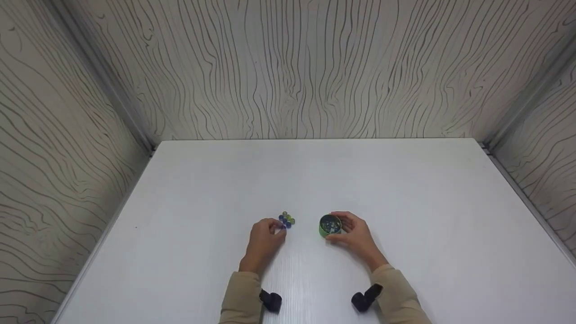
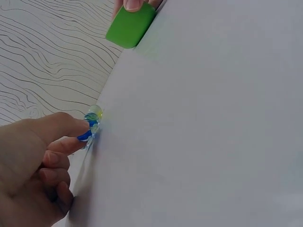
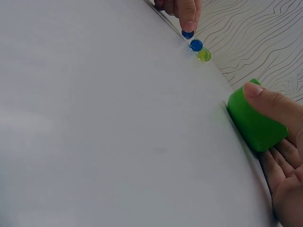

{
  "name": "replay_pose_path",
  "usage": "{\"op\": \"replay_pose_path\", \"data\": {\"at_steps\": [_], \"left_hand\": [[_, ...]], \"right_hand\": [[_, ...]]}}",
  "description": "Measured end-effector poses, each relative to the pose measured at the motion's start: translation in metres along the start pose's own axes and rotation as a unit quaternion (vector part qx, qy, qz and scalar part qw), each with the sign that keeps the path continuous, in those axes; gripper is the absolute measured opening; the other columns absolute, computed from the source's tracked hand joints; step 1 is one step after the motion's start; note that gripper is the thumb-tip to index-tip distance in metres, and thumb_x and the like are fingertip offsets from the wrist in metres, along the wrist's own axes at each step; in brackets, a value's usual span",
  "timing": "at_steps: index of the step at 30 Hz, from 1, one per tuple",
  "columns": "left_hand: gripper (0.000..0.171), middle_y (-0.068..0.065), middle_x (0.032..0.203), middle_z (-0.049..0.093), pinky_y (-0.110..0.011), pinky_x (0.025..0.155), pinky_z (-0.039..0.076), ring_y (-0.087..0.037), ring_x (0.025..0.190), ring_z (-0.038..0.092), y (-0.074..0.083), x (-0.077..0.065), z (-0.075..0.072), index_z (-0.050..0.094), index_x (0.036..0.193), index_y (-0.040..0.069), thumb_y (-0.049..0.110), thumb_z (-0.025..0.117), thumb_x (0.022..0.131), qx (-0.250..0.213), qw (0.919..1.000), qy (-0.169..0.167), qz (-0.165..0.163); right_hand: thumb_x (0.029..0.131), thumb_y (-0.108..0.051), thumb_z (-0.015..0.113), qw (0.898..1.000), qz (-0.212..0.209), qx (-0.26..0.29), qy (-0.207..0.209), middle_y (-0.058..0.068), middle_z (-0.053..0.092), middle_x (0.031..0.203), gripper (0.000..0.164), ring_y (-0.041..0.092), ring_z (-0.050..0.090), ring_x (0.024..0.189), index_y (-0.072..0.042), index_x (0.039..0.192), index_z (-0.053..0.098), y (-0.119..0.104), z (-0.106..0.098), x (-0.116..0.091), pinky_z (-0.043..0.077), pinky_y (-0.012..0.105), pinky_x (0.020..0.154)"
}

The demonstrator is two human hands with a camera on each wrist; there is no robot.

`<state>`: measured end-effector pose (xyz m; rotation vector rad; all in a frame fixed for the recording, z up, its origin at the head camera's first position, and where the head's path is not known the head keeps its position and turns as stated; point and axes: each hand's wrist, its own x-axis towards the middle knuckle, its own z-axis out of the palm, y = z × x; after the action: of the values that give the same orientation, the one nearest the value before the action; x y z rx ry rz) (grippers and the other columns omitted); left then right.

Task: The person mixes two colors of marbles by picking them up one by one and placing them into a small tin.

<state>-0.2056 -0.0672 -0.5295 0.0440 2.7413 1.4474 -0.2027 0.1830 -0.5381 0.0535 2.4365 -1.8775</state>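
My left hand (image 1: 263, 238) pinches a blue glass marble (image 3: 188, 35) between thumb and index finger, at the near side of a small cluster of blue and yellow-green marbles (image 1: 287, 220). The other fingers of that hand are curled in. To the right, a short green cup (image 3: 258, 124) stands upright on the table, gripped by my right hand (image 1: 357, 236) with the thumb on its near side and fingers round the far side. Several glass marbles (image 1: 331, 224) lie inside its dark interior in the head view.
The white tabletop (image 1: 216, 180) spreads round both hands. Wood-grain patterned panels (image 1: 288, 67) rise behind it and at both sides. A black wrist camera (image 1: 272, 302) sits on the left sleeve, and another black camera (image 1: 365, 299) on the right.
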Motion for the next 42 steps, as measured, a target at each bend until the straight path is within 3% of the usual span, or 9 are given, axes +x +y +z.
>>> {"op": "replay_pose_path", "data": {"at_steps": [10,25,32,42], "left_hand": [[0.020,-0.001,0.079,0.053,-0.023,0.066,0.040,-0.012,0.074,0.047,0.001,-0.001,-0.004,0.069,0.101,0.003,0.013,0.065,0.085,-0.008,0.9999,0.000,0.006],[0.018,0.002,0.069,0.046,-0.018,0.057,0.034,-0.006,0.062,0.038,0.001,-0.001,-0.004,0.070,0.098,-0.003,0.008,0.068,0.083,0.010,0.9972,0.012,0.073],[0.017,0.002,0.072,0.047,-0.018,0.059,0.035,-0.008,0.066,0.041,0.005,-0.004,-0.001,0.070,0.098,0.000,0.010,0.068,0.084,0.002,0.9987,0.009,0.051],[0.013,0.004,0.069,0.040,-0.017,0.059,0.033,-0.005,0.063,0.037,0.010,-0.008,0.004,0.070,0.094,-0.001,0.007,0.068,0.084,-0.005,0.9970,0.012,0.076]], "right_hand": [[0.066,-0.010,0.086,1.000,-0.004,-0.006,-0.001,0.016,0.060,0.133,0.065,0.032,0.053,0.131,-0.004,0.125,0.059,0.002,-0.001,0.001,0.039,0.040,0.111],[0.066,-0.010,0.086,1.000,-0.015,-0.013,0.008,0.014,0.062,0.130,0.062,0.031,0.054,0.129,-0.007,0.122,0.061,0.002,0.003,0.000,0.041,0.040,0.111],[0.067,-0.006,0.085,0.999,-0.030,-0.032,0.012,0.015,0.063,0.129,0.060,0.031,0.056,0.127,-0.005,0.122,0.061,-0.003,0.006,-0.002,0.043,0.038,0.108],[0.064,-0.006,0.086,0.996,-0.043,-0.069,0.030,0.017,0.065,0.125,0.059,0.032,0.059,0.122,-0.004,0.119,0.064,-0.005,0.009,-0.002,0.047,0.033,0.103]]}}
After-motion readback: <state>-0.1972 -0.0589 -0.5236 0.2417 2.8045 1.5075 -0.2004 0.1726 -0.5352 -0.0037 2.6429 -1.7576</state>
